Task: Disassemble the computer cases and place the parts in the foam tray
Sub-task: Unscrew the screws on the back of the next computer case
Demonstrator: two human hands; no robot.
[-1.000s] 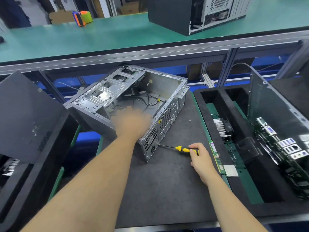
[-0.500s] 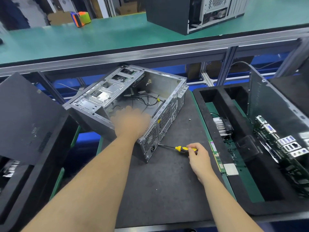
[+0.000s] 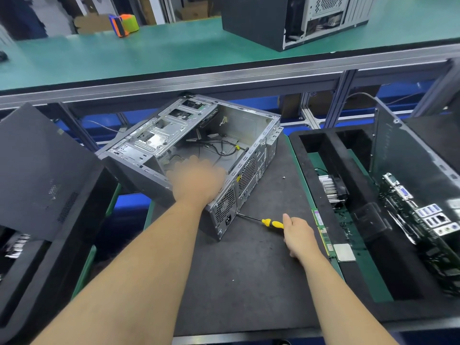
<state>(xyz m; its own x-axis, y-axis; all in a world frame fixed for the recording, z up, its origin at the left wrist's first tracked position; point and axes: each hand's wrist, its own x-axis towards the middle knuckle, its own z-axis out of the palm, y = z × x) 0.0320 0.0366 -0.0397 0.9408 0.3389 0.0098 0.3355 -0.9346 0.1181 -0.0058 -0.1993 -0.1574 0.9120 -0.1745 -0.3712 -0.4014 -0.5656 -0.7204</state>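
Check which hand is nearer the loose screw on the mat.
The right hand. It holds the screwdriver just below the loose screw, while the left hand rests on the open case, farther across to its left.

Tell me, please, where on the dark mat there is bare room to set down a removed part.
The dark mat is bare near its front edge, between the forearms. A small patch lies right of the computer case, holding one screw. Crowded around the screwdriver and right hand.
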